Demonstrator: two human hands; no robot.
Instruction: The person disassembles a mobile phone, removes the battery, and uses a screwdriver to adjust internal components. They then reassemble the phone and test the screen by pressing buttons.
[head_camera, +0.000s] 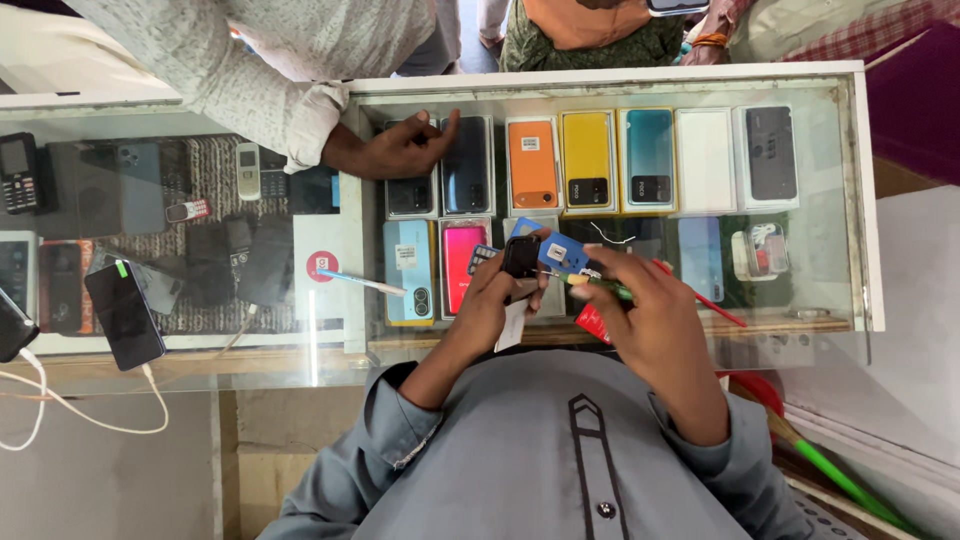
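Below, phone boxes (590, 160) inside glass counter (860, 200)

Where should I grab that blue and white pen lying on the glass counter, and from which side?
Grip the pen around its white middle barrel, coming straight down from above. It lies flat on the glass counter, left of the left hand, with open glass along both long sides, so thumb and finger can pinch across the barrel. The thin tips offer less hold.

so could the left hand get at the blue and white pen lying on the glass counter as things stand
Probably yes, once freed: the pen lies bare on the glass counter, just beside the left hand, with nothing between. But that hand holds a small black device, so it would need setting down first.
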